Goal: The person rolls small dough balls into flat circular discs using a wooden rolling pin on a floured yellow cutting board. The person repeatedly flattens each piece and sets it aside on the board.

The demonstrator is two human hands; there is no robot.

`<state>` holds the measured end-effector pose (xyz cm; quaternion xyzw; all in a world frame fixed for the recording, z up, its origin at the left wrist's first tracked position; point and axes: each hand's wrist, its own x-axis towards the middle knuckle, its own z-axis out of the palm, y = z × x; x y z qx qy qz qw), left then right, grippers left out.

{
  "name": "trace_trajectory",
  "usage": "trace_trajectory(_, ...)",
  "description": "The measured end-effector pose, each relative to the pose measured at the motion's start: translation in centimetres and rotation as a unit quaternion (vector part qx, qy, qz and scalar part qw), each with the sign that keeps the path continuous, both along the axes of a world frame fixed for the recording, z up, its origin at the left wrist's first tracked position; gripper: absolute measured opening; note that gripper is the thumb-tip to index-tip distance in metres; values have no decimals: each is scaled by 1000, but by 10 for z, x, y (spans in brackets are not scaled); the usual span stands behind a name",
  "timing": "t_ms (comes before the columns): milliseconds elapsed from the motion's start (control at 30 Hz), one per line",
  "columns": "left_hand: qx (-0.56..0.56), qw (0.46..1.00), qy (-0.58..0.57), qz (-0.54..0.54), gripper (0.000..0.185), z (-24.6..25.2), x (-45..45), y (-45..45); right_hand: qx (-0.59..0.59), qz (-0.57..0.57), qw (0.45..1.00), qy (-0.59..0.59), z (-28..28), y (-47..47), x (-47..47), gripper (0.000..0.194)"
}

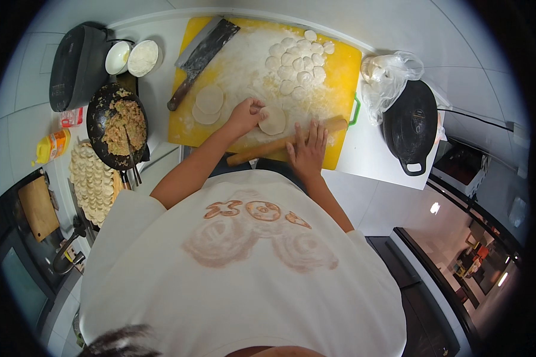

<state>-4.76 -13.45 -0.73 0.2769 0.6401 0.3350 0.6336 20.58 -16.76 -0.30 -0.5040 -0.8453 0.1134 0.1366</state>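
On a floured yellow cutting board [245,53], my left hand [245,117] pinches the left edge of a round dough wrapper [273,121]. My right hand [309,149] lies flat with fingers spread across a wooden rolling pin [261,151], which lies slanted along the board's near edge. Two rolled wrappers [209,99] overlap to the left of my left hand. Many small flattened dough pieces [298,64] are clustered at the board's upper right. A floury cleaver [205,56] rests along the board's left side, its wooden handle towards me.
At left stand a wok of minced filling [124,127] with chopsticks, a bowl of flour [143,59], a smaller white bowl [118,58], a black appliance [78,67] and rows of dumplings [91,183]. At right are a plastic bag [386,80] and a black oval pan [410,127].
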Motion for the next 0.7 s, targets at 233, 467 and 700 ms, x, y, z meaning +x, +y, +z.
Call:
trace_trajectory(233,59,998,26,20,44,27,-66,-20,-24,93,995,-34,-1,17,21,49)
trace_trajectory(467,153,859,480,-92,42,36,-102,-7,8,87,996,-1,-6,34,33,28)
trace_trajectory(700,316,853,358,-210,32,11,12,72,-64,46,993,93,14,36,34,28)
